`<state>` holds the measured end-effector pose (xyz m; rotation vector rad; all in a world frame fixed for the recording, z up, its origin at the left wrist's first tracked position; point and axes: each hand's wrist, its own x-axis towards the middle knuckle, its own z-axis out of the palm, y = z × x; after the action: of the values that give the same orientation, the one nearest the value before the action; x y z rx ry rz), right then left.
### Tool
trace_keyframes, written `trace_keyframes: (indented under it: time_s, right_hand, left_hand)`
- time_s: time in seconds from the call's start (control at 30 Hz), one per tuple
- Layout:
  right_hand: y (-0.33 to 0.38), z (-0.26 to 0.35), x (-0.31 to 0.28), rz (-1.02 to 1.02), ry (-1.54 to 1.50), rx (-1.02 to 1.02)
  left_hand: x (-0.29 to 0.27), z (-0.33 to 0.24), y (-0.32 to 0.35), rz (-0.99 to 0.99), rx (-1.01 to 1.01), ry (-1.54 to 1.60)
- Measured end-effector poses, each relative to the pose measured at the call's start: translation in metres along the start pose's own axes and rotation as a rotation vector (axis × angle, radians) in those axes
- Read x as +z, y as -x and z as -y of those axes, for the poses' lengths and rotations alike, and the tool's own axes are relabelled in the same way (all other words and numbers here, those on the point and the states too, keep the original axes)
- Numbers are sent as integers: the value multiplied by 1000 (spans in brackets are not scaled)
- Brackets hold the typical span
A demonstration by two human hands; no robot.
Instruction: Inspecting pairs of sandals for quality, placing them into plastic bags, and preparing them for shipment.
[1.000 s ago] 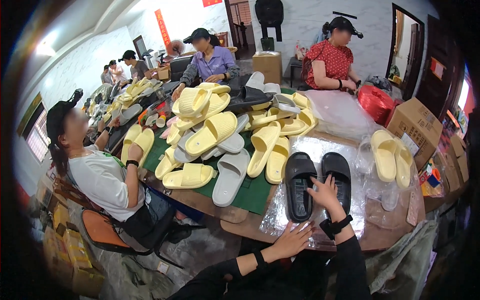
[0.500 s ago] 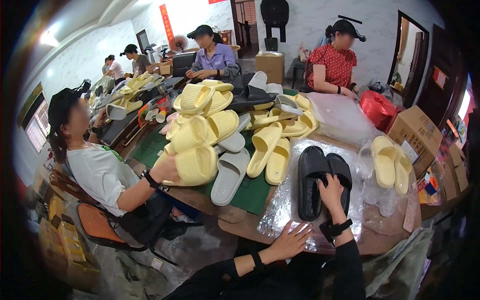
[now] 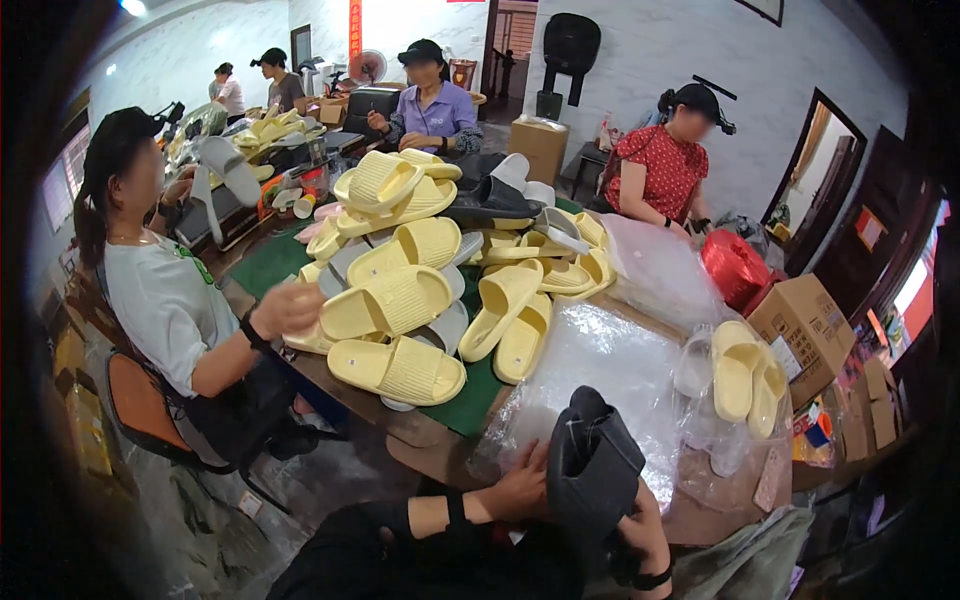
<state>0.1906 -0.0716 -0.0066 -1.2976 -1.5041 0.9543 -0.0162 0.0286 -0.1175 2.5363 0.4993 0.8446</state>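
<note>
My right hand (image 3: pixel 645 525) grips a pair of black slide slippers (image 3: pixel 600 475) by the near end, tilted up above the table's front edge. The two slippers are pressed together, so one mostly hides the other. My left hand (image 3: pixel 515 485) lies beside them on the near edge of a stack of clear plastic bags (image 3: pixel 590 345), its fingers stretched out and partly behind the slippers. Left of the bags is a heap of yellow slippers (image 3: pixel 395 300) with a few grey ones among them. A pair of yellow slippers (image 3: pixel 738 370) lies on clear plastic to the right.
A person in white (image 3: pixel 165 310) sits at the left, a hand near the heap. Others in purple (image 3: pixel 440 115) and red (image 3: pixel 660 160) sit across the table. A red plastic roll (image 3: pixel 735 265) and a cardboard box (image 3: pixel 805 330) stand at the right.
The black slippers have been lifted off the plastic bags and brought toward me in my right hand. The person at the left has let go of a yellow slipper on the heap.
</note>
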Motion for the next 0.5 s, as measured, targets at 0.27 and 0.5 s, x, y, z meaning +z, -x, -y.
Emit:
trace_keyframes:
  time_s: [0.27, 0.5]
  right_hand:
    - [43, -13, -18, 120, -135, 113]
    - [56, -12, -25, 257, -233, 209]
  left_hand:
    - [-36, -4, -26, 360, -94, -262]
    - [-6, 24, -21, 152, -79, -205]
